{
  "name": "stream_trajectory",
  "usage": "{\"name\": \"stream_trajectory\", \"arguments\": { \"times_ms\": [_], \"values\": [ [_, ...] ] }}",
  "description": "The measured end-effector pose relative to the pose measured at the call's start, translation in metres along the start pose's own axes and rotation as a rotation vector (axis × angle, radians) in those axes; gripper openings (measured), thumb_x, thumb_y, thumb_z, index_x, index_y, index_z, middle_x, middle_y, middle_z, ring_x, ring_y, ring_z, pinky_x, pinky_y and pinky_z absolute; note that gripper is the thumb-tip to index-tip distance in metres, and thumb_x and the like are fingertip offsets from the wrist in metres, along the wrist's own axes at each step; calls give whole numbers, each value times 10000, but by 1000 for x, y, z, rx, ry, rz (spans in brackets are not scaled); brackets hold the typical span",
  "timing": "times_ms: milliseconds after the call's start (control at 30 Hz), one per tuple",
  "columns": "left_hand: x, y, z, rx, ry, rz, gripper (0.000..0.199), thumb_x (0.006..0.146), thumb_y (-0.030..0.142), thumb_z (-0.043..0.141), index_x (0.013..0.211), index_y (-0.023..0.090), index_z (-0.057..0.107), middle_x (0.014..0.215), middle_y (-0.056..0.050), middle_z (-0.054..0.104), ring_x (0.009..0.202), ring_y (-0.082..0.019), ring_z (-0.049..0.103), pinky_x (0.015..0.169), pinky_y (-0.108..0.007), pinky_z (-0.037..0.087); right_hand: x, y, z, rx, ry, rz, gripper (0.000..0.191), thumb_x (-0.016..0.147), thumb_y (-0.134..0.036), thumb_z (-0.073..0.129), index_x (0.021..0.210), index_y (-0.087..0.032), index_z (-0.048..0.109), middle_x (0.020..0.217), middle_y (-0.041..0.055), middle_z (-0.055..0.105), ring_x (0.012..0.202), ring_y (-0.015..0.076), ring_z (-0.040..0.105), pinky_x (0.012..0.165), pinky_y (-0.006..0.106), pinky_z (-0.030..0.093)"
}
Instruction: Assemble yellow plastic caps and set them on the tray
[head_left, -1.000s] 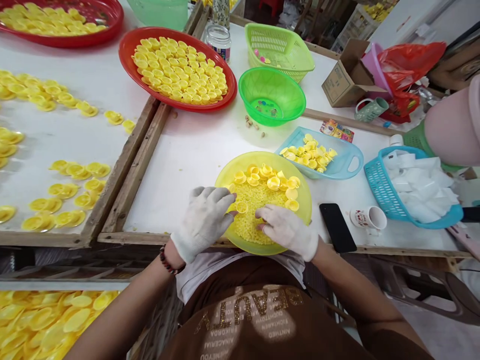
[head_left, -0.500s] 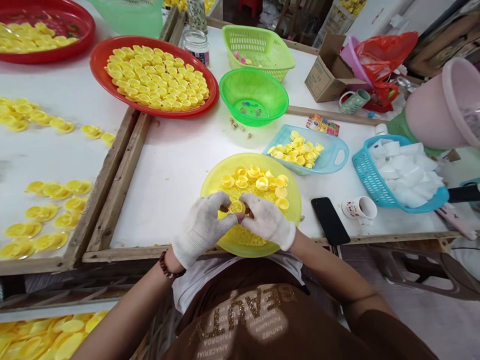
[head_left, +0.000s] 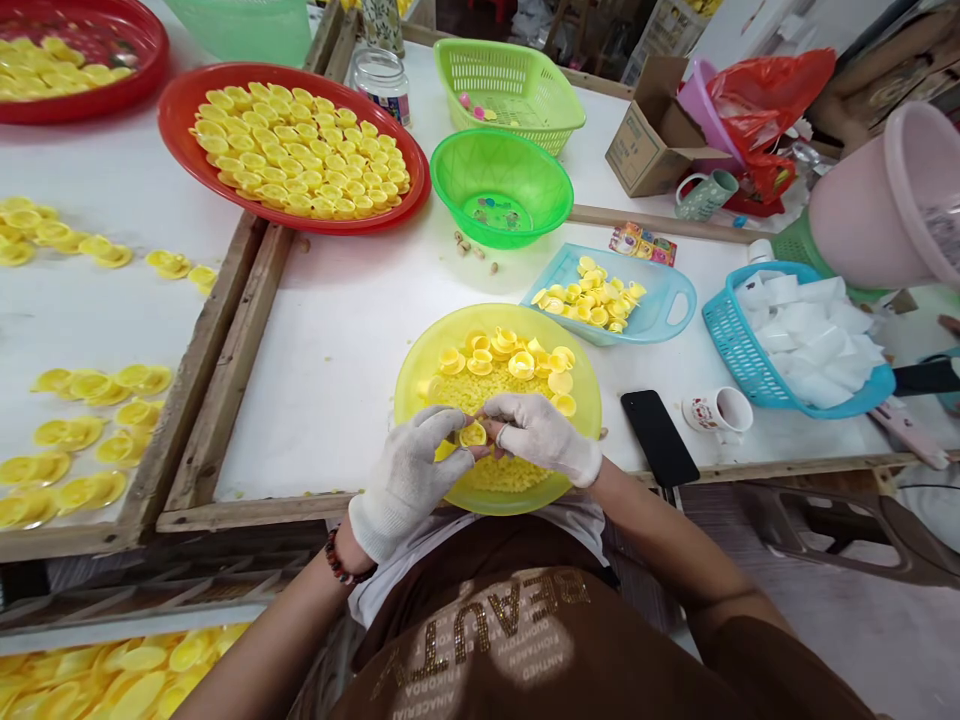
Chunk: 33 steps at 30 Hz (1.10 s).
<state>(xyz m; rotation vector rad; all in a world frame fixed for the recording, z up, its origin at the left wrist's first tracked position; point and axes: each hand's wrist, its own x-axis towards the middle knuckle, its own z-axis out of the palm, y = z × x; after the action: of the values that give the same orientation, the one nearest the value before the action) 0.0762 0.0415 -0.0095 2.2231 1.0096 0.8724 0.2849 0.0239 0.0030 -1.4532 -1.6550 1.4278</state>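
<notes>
Over the near half of a yellow bowl (head_left: 420, 345), my two gloved hands meet around a small yellow toy cup (head_left: 472, 434). My left hand (head_left: 416, 465) pinches the cup from the left, bare fingertips showing past the white glove. From the right, the fingers of my right hand (head_left: 544, 435) press at the cup's rim and side. Whether a saucer is joined beneath it I cannot tell. Small yellow pellets (head_left: 510, 474) fill the bowl, and several toy cups with saucers (head_left: 522, 364) rest along its far side.
A blue scoop-shaped tray (head_left: 649, 325) holding loose yellow cups touches the bowl's far right. Rightward lie a black phone (head_left: 660, 438), a printed mug (head_left: 718, 413) and a blue basket (head_left: 780, 390) of white pieces. A green bowl (head_left: 502, 185) and a red tray (head_left: 292, 215) stand farther back.
Both hands stay at the cup. My right hand's fingers have shifted from the cup's near edge to its right side, and the cup sits slightly lower. The whole view has shifted a little.
</notes>
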Motion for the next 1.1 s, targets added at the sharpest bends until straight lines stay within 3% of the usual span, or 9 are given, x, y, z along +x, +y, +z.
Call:
{"name": "stream_trajectory", "arguments": {
  "times_ms": [133,333,467,567,667,767,833,967,1100],
  "values": [
    [-3,-2,4,123,28,19,186,927,305,641,1057,172,629,1047,-79,707,913,-210,699,832,-324,578,-4,-10,-1,-217,153,-164,163,970,-259,487,965,-201,639,871,0,654,778,126,598,750,268,507],
    [-2,-1,9,88,40,-40,285,899,318,672,1136,181,591,1032,-51,727,879,-193,711,816,-305,588,-10,-25,-4,-554,38,-329,239,960,-163,468,1114,-193,649,1021,66,690,963,189,621,885,333,491],
    [-4,-1,2,48,45,-55,290,893,326,687,1127,180,599,1042,-51,730,898,-201,716,823,-317,599,-12,-21,-14,-601,121,-265,229,989,-183,462,1144,-199,630,1071,66,688,1020,195,618,917,328,473],
    [-5,-4,-3,49,58,56,262,932,246,621,1184,183,582,1186,-93,691,1077,-221,683,940,-348,585,-4,-14,-23,-770,210,-154,216,975,-163,465,1111,-208,627,1085,77,654,999,208,592,879,331,462],
    [-8,-4,-2,114,-19,168,219,946,152,535,1157,178,589,1253,-137,641,1156,-251,638,986,-409,567,9,-6,-33,-994,331,-51,210,959,-183,494,1135,-182,608,1140,124,594,992,234,556,838,342,453],
    [-13,2,3,70,-133,107,182,941,181,543,1116,187,592,1234,-131,629,1100,-241,647,965,-409,568,15,2,-43,-1127,306,-10,120,948,-195,500,981,-190,616,996,110,576,910,241,546,799,358,448],
    [-15,4,3,-55,-135,19,205,936,256,595,1133,200,583,1204,-104,642,1073,-220,651,957,-369,565,16,8,-49,-1136,279,-110,146,976,-219,463,953,-220,607,966,111,576,894,251,554,796,379,446],
    [-18,-5,-15,-241,54,-127,314,893,367,697,1142,200,604,1070,-60,691,916,-179,663,867,-306,565,18,11,-43,-998,218,-295,74,962,-274,527,976,-267,600,1000,111,608,872,248,595,771,384,469],
    [-27,-34,-67,-169,320,-189,300,887,356,709,1105,165,635,1090,-84,682,972,-176,651,918,-315,548,17,1,-5,-941,-20,-343,144,942,-195,478,930,-244,613,951,77,622,868,234,613,802,384,505]
  ]
}}
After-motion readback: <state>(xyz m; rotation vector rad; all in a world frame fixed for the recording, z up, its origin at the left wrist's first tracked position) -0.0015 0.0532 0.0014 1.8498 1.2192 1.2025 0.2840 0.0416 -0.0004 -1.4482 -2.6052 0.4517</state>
